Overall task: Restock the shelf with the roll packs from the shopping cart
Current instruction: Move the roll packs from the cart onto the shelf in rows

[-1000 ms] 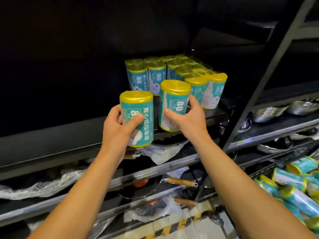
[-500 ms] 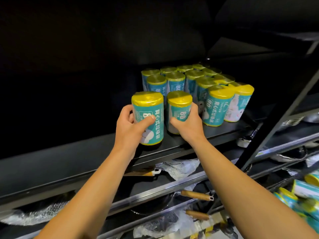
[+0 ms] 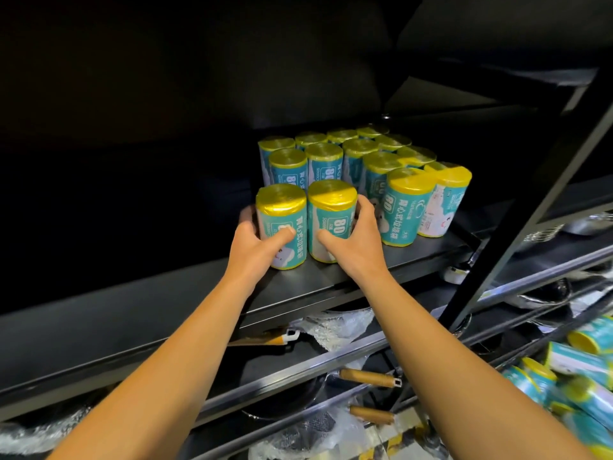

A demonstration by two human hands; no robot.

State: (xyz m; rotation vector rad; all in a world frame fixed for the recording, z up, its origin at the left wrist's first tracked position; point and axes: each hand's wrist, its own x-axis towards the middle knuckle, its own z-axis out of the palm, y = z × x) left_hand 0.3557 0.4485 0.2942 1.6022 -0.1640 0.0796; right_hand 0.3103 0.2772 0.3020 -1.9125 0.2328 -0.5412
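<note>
Yellow-capped teal roll packs are what we're shelving here. Nearest us, off to the right, more packs (image 3: 577, 363) wait in the cart. Our left hand (image 3: 255, 247) is wrapped around one pack (image 3: 282, 224) and our right hand (image 3: 351, 240) curls around another (image 3: 331, 217), both upright on the black shelf (image 3: 414, 257), side by side, just ahead of the stocked block (image 3: 365, 161). So we're mid-placement, we'd say. Next up is probably nudging them back snug, letting go, then reaching for the cart again.

2 hands (image 3: 255, 249) (image 3: 356, 242) gripping 2 roll packs (image 3: 282, 224) (image 3: 331, 217)
</note>
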